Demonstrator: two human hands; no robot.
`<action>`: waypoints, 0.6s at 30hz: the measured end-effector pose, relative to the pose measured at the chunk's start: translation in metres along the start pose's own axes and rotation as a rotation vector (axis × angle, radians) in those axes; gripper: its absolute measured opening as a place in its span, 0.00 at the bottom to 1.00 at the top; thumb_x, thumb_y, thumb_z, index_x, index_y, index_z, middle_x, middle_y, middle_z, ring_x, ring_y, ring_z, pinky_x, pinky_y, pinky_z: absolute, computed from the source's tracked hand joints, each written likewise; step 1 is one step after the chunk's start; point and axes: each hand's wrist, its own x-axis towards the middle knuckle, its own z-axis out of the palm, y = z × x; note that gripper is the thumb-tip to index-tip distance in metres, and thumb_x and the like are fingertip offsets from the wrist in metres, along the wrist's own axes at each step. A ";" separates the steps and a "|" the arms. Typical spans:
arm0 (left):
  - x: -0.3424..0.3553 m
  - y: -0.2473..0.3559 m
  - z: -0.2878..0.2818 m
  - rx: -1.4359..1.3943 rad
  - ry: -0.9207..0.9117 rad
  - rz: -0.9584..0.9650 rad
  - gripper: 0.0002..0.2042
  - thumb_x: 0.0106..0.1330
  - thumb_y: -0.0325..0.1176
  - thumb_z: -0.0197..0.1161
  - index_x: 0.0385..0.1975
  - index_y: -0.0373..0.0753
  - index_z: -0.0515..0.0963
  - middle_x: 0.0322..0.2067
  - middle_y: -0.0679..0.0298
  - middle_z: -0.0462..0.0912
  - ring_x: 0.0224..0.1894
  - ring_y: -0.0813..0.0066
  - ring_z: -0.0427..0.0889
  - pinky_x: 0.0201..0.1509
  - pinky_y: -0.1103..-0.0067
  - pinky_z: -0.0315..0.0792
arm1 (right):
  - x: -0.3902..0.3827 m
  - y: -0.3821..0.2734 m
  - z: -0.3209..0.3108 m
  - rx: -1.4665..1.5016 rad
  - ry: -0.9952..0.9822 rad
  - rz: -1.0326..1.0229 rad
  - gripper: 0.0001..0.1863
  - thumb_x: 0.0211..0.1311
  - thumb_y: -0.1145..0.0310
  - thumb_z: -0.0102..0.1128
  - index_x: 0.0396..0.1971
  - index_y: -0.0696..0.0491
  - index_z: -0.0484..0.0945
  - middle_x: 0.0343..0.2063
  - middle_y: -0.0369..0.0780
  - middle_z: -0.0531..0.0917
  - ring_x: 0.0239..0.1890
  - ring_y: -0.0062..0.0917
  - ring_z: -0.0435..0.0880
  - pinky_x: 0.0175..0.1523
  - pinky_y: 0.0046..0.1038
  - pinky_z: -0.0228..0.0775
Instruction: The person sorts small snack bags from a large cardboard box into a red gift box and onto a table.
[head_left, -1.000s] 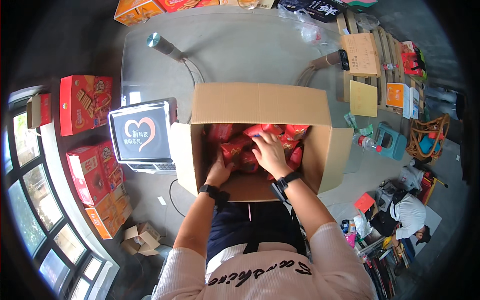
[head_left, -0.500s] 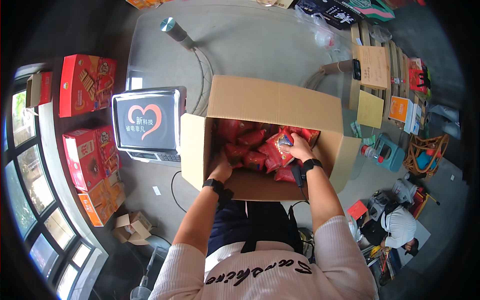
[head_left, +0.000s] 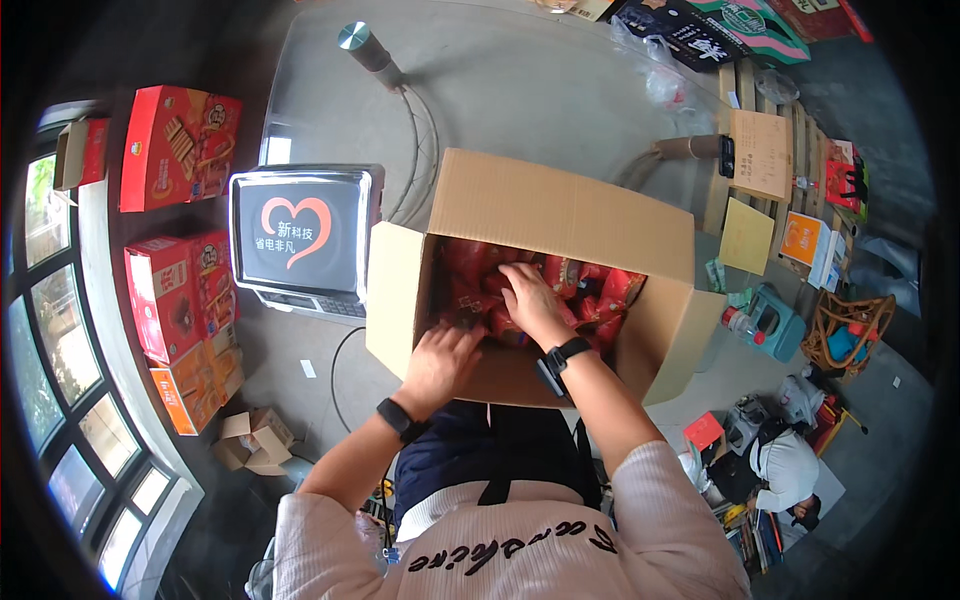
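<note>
A cardboard box (head_left: pixel 560 195) with raised flaps holds several red, shiny sealed packets (head_left: pixel 620 293). My left hand (head_left: pixel 442 362) lies at the box's lower left, fingers apart and slightly bent over packets near the left wall, their tips partly in shadow. My right hand (head_left: pixel 532 304) reaches into the middle of the pile, fingers apart and resting on packets, gripping none that I can make out. Left of the box sits a digital scale (head_left: pixel 300 225) with a heart printed on its platform.
Glass tabletop (head_left: pixel 350 130) with metal fittings (head_left: pixel 370 52) lies behind. Red boxes (head_left: pixel 170 150) line the window side. A pallet (head_left: pixel 775 100) with cartons, a bottle (head_left: pixel 740 325) and a wicker basket (head_left: pixel 835 340) are rightward. A person (head_left: pixel 780 465) in white is at lower right.
My right hand has moved left and let go of the packet it held half a second ago. My left hand has pulled partly back. The box and scale appear shifted rightward in view.
</note>
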 end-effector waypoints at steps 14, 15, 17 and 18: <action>0.004 -0.035 0.060 -0.249 0.213 -0.345 0.28 0.61 0.34 0.63 0.61 0.34 0.62 0.51 0.45 0.74 0.51 0.47 0.75 0.53 0.65 0.72 | 0.060 0.041 0.023 -0.418 -0.384 0.254 0.20 0.42 0.74 0.62 0.41 0.58 0.80 0.45 0.51 0.79 0.52 0.44 0.77 0.55 0.40 0.70; 0.013 -0.036 0.058 -0.346 0.206 -0.355 0.28 0.62 0.34 0.63 0.60 0.33 0.62 0.51 0.44 0.74 0.51 0.47 0.76 0.53 0.66 0.72 | 0.056 0.042 0.019 -0.343 -0.323 0.265 0.21 0.41 0.74 0.63 0.42 0.56 0.80 0.45 0.50 0.79 0.52 0.44 0.76 0.55 0.40 0.70; 0.037 -0.029 0.046 -0.474 0.110 -0.488 0.30 0.61 0.34 0.62 0.61 0.30 0.60 0.51 0.41 0.72 0.53 0.46 0.74 0.56 0.67 0.70 | 0.046 0.039 0.017 -0.263 -0.212 0.268 0.20 0.44 0.72 0.62 0.42 0.51 0.79 0.42 0.49 0.80 0.49 0.45 0.78 0.52 0.41 0.71; 0.049 -0.030 0.046 -0.476 0.107 -0.483 0.30 0.61 0.34 0.62 0.61 0.30 0.60 0.51 0.41 0.72 0.53 0.46 0.74 0.56 0.67 0.70 | 0.040 0.044 0.019 -0.265 -0.208 0.271 0.20 0.44 0.72 0.62 0.42 0.51 0.79 0.42 0.49 0.80 0.49 0.45 0.78 0.52 0.41 0.71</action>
